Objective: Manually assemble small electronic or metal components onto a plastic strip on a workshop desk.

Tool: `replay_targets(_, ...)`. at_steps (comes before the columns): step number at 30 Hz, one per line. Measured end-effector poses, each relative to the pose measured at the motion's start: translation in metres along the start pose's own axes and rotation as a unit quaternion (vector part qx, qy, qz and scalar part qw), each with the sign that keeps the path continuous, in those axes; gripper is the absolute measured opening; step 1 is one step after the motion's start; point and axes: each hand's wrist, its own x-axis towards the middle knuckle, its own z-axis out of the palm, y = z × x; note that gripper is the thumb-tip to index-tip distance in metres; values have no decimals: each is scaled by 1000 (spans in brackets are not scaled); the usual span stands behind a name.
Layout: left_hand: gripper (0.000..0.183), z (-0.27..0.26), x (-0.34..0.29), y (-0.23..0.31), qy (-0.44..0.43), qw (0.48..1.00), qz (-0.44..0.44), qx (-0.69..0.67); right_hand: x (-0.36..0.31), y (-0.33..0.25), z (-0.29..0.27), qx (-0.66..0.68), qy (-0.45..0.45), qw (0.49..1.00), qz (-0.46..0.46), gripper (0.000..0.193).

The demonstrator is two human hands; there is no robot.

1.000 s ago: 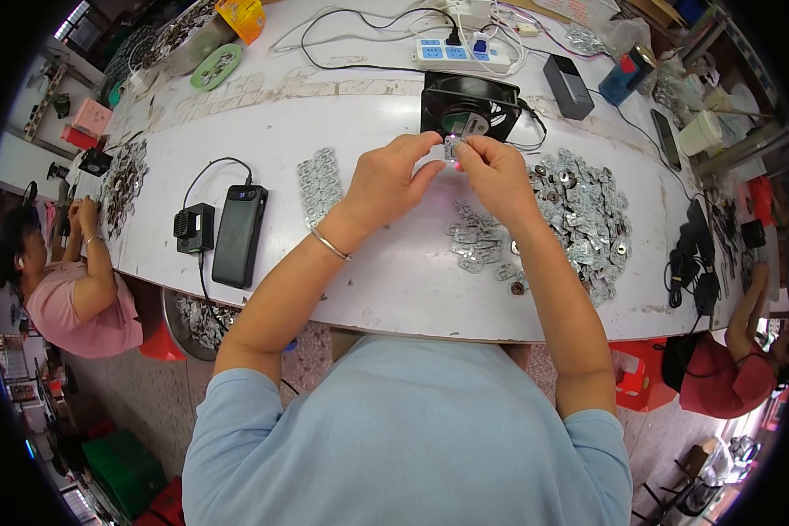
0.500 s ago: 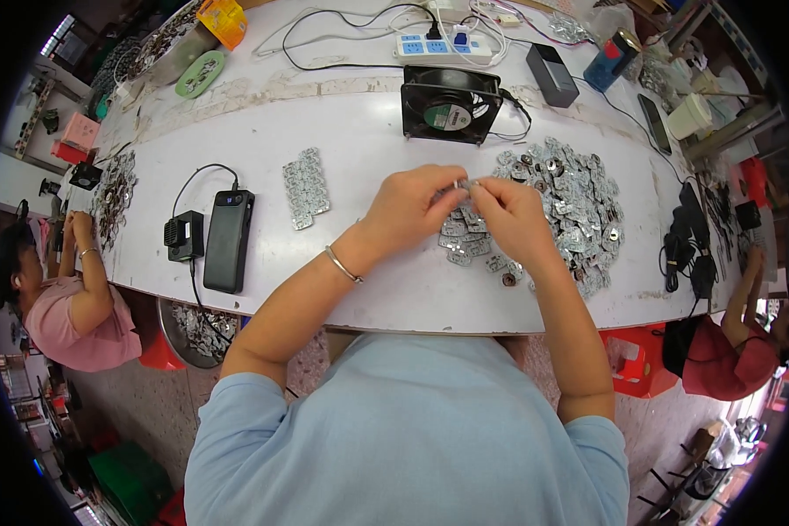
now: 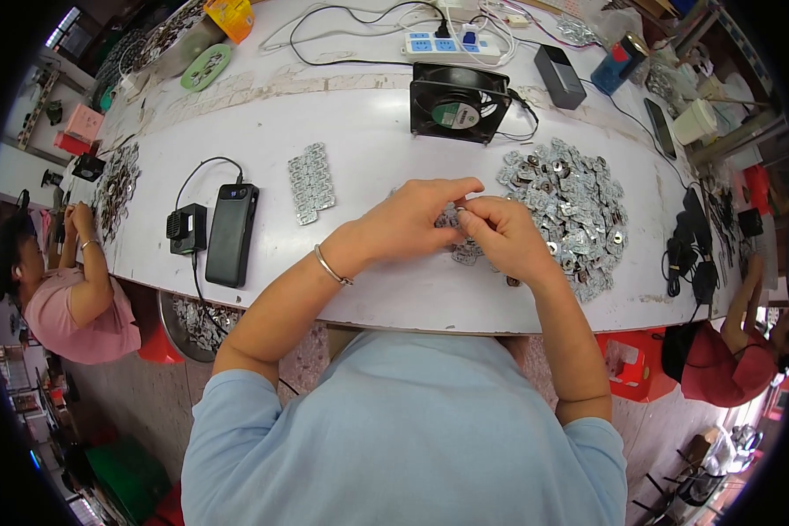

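My right hand pinches a small shiny metal part between thumb and fingertips; the part is mostly hidden and its exact kind cannot be made out. Facing it closely, my left hand has its thumb and forefinger spread apart around that spot; its other fingers are out of sight. Beneath both hands lie some loose silver metal pieces. Right of my right hand spreads a large heap of small silver metal parts, some with dark round centres. Farther left, similar parts lie in a neat flat block of rows.
A black fan stands beyond my hands, with a power strip behind it. On the left are a black power bank and a small black device. Co-workers sit at both sides, one in a pink top.
My hands have come slightly nearer to me. The left thumb and forefinger have parted, while the right hand keeps its pinch. The whole view has shifted slightly.
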Motion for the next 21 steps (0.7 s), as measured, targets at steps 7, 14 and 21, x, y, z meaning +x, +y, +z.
replay_targets(7, 53, -11, -6, 2, -41, 995, -52, -77, 10, -11, 4, 17, -81, 995, 62, 19)
replay_targets(14, 27, -34, -3, 5, -79, 968, -176, -158, 13, -17, -13, 41, -38, 994, 92, 22)
replay_targets(21, 19, -38, -15, -6, -163, 935, -162, -270, 10, -17, -11, 178, -102, 971, 120, 25)
